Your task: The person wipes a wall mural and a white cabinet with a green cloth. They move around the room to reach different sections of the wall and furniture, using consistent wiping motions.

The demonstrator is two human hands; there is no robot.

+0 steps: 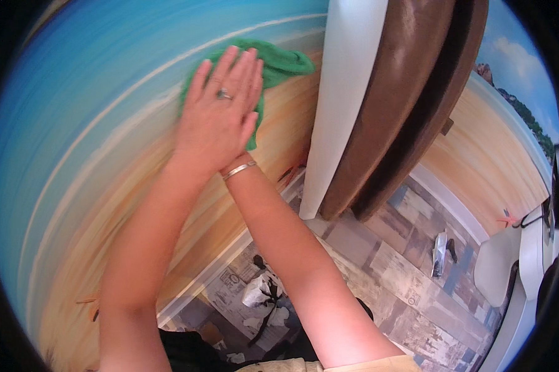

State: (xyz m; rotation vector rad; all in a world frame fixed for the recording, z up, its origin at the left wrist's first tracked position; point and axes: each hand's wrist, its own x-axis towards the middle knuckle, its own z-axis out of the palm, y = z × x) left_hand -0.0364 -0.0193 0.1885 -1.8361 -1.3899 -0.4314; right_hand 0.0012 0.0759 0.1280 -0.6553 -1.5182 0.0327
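Observation:
A green cloth [286, 62] lies bunched against a wall mural of sea and sand [124, 68]. My left hand [220, 102], with a ring on one finger, lies flat over the cloth, its fingers stretched upward and the thumb to the right. Beneath it is my right hand [234, 162]; only a bit near the wrist shows, above a silver bracelet [238, 169], and its fingers are hidden. Both arms reach up from the lower edge and meet at the cloth.
To the right, a white panel edge [344, 93] and a brown upright piece [391, 111] rise from the patchwork-patterned floor [410, 266]. A silvery packet [439, 254] and another shiny wrapper [258, 291] lie on the floor. A grey-white seat-like shape [498, 266] stands far right.

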